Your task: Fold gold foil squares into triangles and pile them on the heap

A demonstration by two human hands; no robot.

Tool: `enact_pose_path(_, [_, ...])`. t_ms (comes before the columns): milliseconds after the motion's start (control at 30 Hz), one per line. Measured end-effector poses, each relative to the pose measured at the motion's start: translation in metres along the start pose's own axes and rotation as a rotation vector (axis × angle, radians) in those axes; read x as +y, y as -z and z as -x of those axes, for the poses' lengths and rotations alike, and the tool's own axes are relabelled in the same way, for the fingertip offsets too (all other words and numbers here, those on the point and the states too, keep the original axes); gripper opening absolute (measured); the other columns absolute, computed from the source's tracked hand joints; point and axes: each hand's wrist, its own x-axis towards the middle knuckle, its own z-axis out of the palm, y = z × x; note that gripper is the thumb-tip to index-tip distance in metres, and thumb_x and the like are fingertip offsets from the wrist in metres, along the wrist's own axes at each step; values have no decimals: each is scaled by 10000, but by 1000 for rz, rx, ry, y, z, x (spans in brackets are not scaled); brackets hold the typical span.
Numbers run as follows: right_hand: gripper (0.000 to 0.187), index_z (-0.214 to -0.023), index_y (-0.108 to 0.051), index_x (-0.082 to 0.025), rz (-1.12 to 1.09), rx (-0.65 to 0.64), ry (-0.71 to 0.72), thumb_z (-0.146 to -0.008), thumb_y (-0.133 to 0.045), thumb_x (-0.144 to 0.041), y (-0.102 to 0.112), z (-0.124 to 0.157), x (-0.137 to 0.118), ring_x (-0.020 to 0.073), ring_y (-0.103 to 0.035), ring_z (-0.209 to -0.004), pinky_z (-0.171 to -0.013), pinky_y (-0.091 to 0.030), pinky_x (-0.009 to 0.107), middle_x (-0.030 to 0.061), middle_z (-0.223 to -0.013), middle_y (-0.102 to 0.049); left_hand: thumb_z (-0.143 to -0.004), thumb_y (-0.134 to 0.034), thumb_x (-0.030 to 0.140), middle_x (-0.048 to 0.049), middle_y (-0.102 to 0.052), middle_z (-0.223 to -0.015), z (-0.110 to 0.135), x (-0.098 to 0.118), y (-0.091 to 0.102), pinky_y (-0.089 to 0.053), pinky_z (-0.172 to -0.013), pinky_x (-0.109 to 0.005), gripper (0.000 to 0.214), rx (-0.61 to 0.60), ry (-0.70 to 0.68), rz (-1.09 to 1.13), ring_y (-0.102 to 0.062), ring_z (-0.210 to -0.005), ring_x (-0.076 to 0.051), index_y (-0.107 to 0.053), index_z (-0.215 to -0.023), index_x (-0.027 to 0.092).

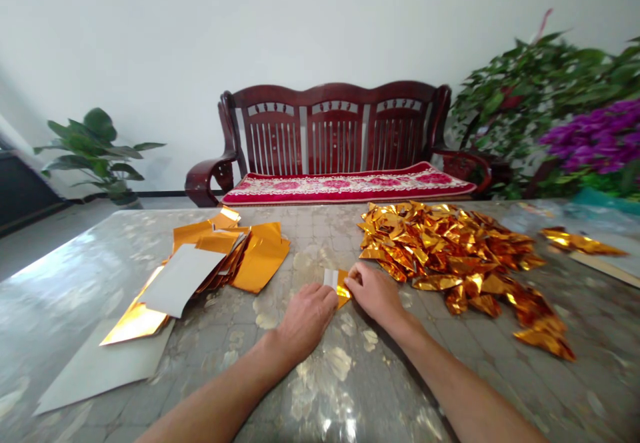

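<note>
Left hand: your left hand [305,320] is closed, fingers curled down over the white end of the foil piece [342,289].

Right hand: your right hand [373,293] is closed on the piece's other side, fingertips [351,276] pinching the gold edge. The two hands nearly touch.

Piece in hand: small, gold-faced, with a white strip showing at one end, held just above the glass tabletop [60,276], between the two heaps.

Done: a large heap of creased gold foil pieces [440,250] lies to your right, spilling toward the table's near edge. A separate gold strip [575,242] lies further right.

Not yet creased: a loose stack of flat gold foil sheets [260,256] lies to your left, with a white card [180,280] on top and a pale board [100,370] beneath.

Beyond: a dark wooden bench [335,130].
</note>
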Motion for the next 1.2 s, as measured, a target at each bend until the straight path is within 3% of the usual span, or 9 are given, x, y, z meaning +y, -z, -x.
enact_pose_path(167, [135, -861, -648, -225, 58, 49, 58, -848, -628, -358, 0, -1, 3, 181, -617, -871, -699, -359, 270, 27, -921, -687, -1011, -407, 276, -25, -643, -920, 6, 4, -2, -438, -783, -324, 216, -3, -4, 0, -573, -871, -193, -585, -915, 202])
enact_pose_path(333, [103, -819, -626, -231, 69, 47, 62, -842, -618, -332, -1, 0, -1, 179, -621, -856, -662, -332, 274, 11, -880, -689, -995, -457, 282, -27, -644, -967, 7, 6, -2, -445, -805, -325, 168, -14, -33, 46, -576, -906, -195, -608, -1018, 212])
enact_pose_path(467, [84, -858, -627, -242, 29, -19, -4, -837, -601, -319, 0, -1, -4, 167, -640, -755, -594, -290, 274, -13, -793, -709, -1001, -441, 302, -29, -641, -949, 8, 7, -3, -442, -781, -327, 205, 9, -56, 46, -575, -893, -195, -631, -996, 226])
enact_pose_path(600, [238, -1011, -659, -255, -80, -115, -75, -787, -639, -334, 4, -3, -5, 166, -659, -764, -601, -321, 256, -24, -817, -738, -992, -467, 302, -32, -646, -965, 9, 9, -2, -449, -782, -326, 187, 17, -46, 38, -586, -902, -194, -637, -1006, 224])
enact_pose_path(800, [153, -815, -733, -283, -71, -158, -69, -794, -627, -391, 9, -4, -6, 167, -660, -777, -602, -330, 250, -23, -818, -747, -1003, -436, 329, -24, -642, -1132, 10, 10, 1, -461, -849, -363, 219, 41, -40, 30, -588, -1017, -212, -591, -1144, 266])
enact_pose_path(967, [182, -764, -730, -275, -52, -147, -71, -799, -623, -418, 8, -6, -8, 161, -646, -728, -579, -307, 251, -21, -766, -739, -995, -449, 292, -40, -563, -1309, 11, 11, 3, -453, -895, -364, 254, 40, -69, -9, -551, -1088, -215, -531, -1235, 264])
enact_pose_path(1200, [195, -775, -725, -263, -17, -132, -48, -814, -608, -415, 6, -6, -6, 157, -639, -722, -572, -296, 249, -12, -778, -740, -952, -483, 165, -57, -601, -1189, 11, 13, 8, -446, -888, -358, 363, -59, -120, -46, -531, -1047, -219, -475, -1304, 249])
